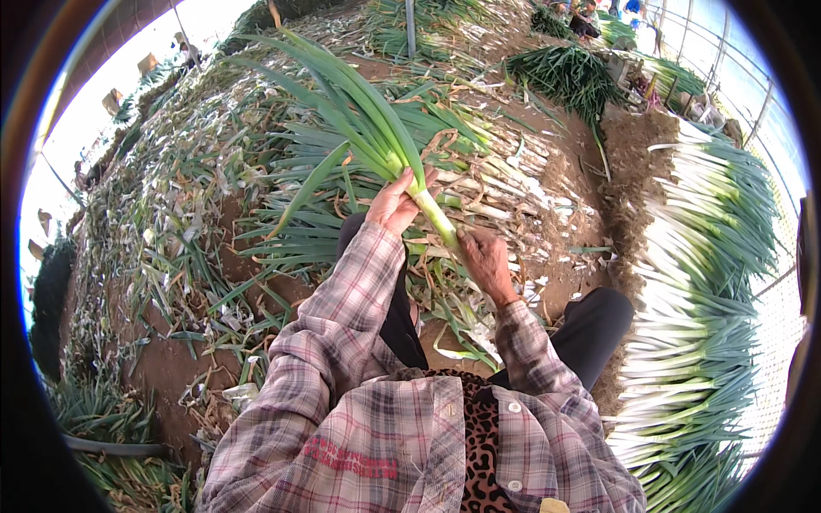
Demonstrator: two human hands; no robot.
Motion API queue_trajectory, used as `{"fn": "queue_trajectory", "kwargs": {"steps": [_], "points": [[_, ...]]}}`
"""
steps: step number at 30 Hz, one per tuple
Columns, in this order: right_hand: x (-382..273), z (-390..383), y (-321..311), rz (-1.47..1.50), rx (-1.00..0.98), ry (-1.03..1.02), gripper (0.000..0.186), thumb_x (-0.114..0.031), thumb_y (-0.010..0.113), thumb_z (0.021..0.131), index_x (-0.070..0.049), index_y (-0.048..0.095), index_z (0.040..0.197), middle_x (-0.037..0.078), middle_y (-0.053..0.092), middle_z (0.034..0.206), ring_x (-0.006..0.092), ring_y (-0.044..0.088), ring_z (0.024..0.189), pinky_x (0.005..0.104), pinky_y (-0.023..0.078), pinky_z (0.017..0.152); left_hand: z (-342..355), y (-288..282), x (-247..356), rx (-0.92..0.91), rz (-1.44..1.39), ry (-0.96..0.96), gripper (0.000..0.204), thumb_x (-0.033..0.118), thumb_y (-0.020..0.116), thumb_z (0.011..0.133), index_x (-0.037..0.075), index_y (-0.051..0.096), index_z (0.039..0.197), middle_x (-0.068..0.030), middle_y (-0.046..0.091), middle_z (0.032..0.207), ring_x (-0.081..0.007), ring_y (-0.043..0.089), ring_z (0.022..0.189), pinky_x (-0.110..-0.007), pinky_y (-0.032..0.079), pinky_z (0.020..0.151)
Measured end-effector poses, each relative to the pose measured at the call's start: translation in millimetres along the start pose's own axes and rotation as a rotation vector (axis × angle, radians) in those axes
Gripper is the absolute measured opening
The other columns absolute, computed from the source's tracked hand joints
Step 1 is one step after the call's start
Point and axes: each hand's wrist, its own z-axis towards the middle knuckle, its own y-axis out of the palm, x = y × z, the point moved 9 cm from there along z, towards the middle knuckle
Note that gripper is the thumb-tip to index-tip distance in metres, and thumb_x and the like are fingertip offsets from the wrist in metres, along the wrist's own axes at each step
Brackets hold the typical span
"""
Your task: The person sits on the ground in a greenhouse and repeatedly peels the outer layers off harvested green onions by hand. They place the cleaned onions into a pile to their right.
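A large green onion [436,217] slants across in front of me, its green leaves fanning up to the left and its pale stalk running down to the right. My left hand [396,203] is closed around the stalk just below where the leaves split. Lower down, my right hand [487,263] grips near the root end, and its fingers hide that end. Under and beyond my hands lies a pile of unpeeled green onions [505,184] with brown, soil-stained stalks. Peeled scraps lie on the ground between my knees.
A long row of clean white-stalked green onions [684,299] runs along my right, beside a low soil ridge [633,197]. Leaf trimmings [171,231] cover the ground on the left. A dark green bundle [569,77] and people [586,19] appear far right. A thin post [410,30] stands ahead.
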Motion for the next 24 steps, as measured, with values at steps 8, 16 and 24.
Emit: {"fn": "queue_trajectory", "kwargs": {"steps": [8, 16, 24], "points": [[-54, 45, 40, 0.354, -0.170, -0.164, 0.034, -0.003, 0.059, 0.068, 0.004, 0.053, 0.100, 0.014, 0.060, 0.090, 0.0175, 0.057, 0.083, 0.0283, 0.044, 0.074, -29, -18, -6, 0.002, 0.006, 0.007, 0.034, 0.016, 0.051, 0.084, -0.001, 0.043, 0.112, -0.0132, 0.052, 0.107, -0.0261, 0.047, 0.104, -0.042, 0.036, 0.091], [-51, 66, 73, 0.572, -0.386, 0.045, 0.036, 0.001, 0.065, 0.058, 0.004, 0.053, 0.091, 0.008, 0.058, 0.082, 0.0140, 0.054, 0.072, 0.0268, 0.045, 0.067, -44, -33, 1, 0.157, -0.039, 0.102, 0.030, 0.004, 0.054, 0.080, 0.000, 0.045, 0.108, -0.0088, 0.054, 0.101, -0.0197, 0.051, 0.094, -0.034, 0.041, 0.083], [-57, 54, 77, 0.409, -0.288, -0.105, 0.032, -0.001, 0.060, 0.058, 0.002, 0.058, 0.090, 0.006, 0.060, 0.073, 0.0097, 0.053, 0.066, 0.0234, 0.044, 0.062, -49, -63, -5, 0.234, -0.003, 0.128, 0.020, 0.003, 0.055, 0.079, -0.002, 0.051, 0.099, -0.0080, 0.057, 0.093, -0.0175, 0.056, 0.086, -0.029, 0.046, 0.077]]}}
